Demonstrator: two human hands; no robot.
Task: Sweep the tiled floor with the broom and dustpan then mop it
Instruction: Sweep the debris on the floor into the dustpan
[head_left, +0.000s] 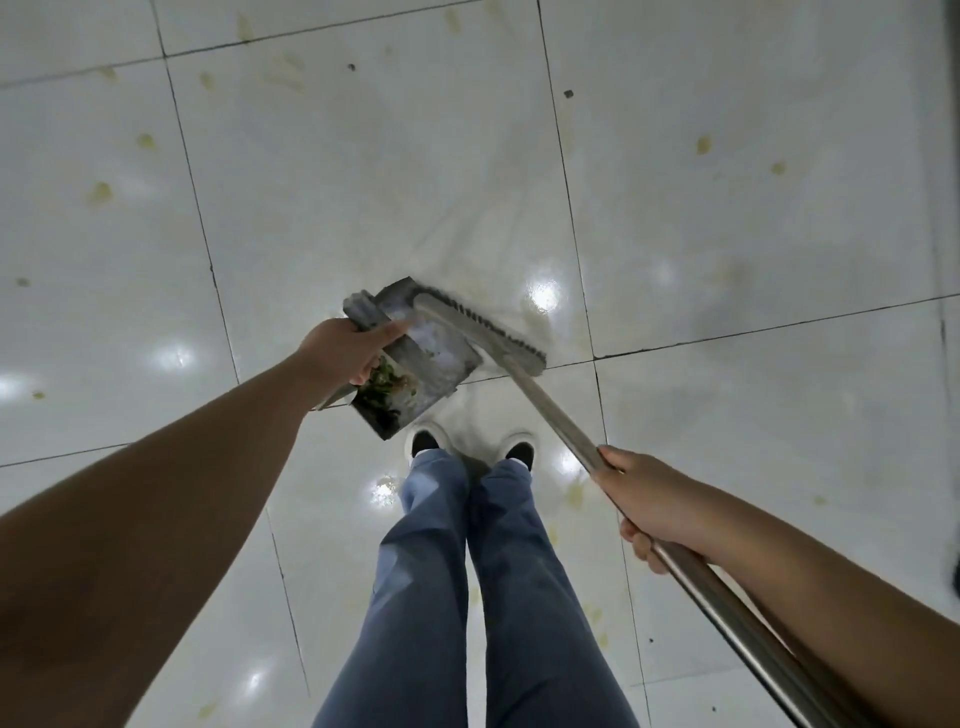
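Two bare hands work over a glossy white tiled floor (727, 218) crossed by dark grout lines. The left hand (345, 356) grips the near edge of a grey dustpan (415, 353), thumb laid along the top of its rim and fingers curled under it; the pan is tilted, its mouth turned up and to the right toward the broom. Green and brown scraps (387, 387) lie piled in the pan's lower corner, just beside the left fingers. The right hand (652, 501) is wrapped tightly round the metal handle of the broom (480, 330), partway along the shaft, which runs from the lower right up to the head. The broom head lies across the pan's far lip, its dark bristles at the edge where pan meets floor. Yellowish stains (100, 192) and a few small dark specks (568, 94) dot the tiles all around. Below the pan stand the person's legs in blue trousers (467, 597), with white shoes (431, 439) close together, just short of the pan.
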